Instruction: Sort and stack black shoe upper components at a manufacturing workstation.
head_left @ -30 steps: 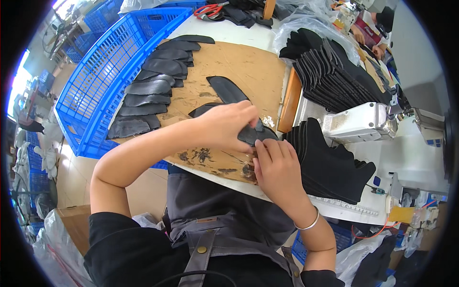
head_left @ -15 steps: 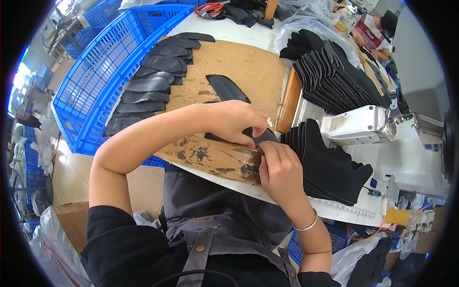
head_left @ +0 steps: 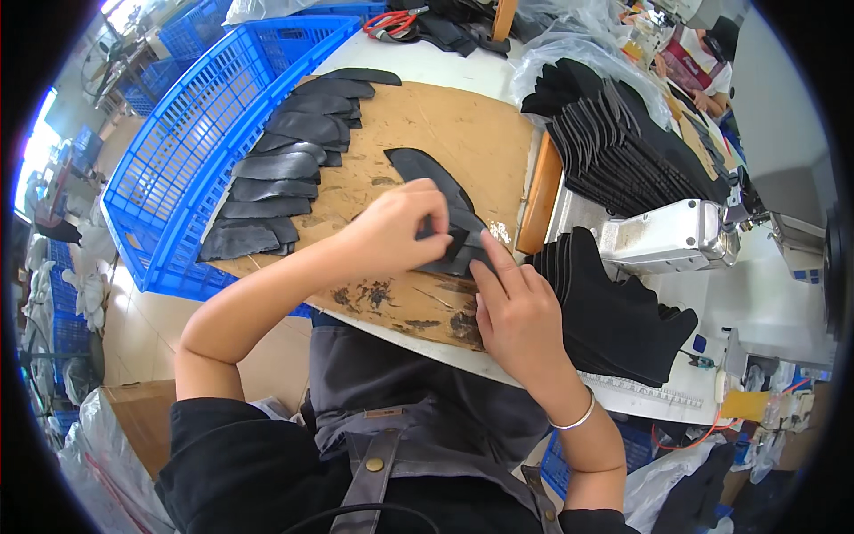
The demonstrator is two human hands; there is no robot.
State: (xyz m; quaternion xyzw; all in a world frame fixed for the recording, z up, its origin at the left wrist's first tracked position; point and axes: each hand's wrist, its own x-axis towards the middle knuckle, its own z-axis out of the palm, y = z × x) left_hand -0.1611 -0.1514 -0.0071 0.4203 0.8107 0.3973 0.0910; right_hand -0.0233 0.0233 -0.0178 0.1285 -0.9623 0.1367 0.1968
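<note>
A curved black leather-like piece (head_left: 429, 169) lies on the worn brown board (head_left: 463, 116), its near end under my hands. My left hand (head_left: 400, 227) is closed in a pinch on a small dark flap at that near end, slightly blurred. My right hand (head_left: 523, 307) rests on the near right edge of the same piece, its index finger stretched out over it and the other fingers loosely bent. Overlapping black leather-like pieces (head_left: 276, 166) are laid in a row along the board's left edge.
A blue plastic crate (head_left: 160, 169) stands to the left. Right of the board are stacked black pieces (head_left: 614, 303), another stack (head_left: 614, 133) farther back and a metal machine arm (head_left: 667, 233). Red-handled scissors (head_left: 391, 24) lie at the back. Another person (head_left: 694, 67) sits at the far right.
My left hand has moved left and lifted slightly, pulling up a dark flap. My right index finger has stretched forward onto the piece, where both hands were pinching together before.
</note>
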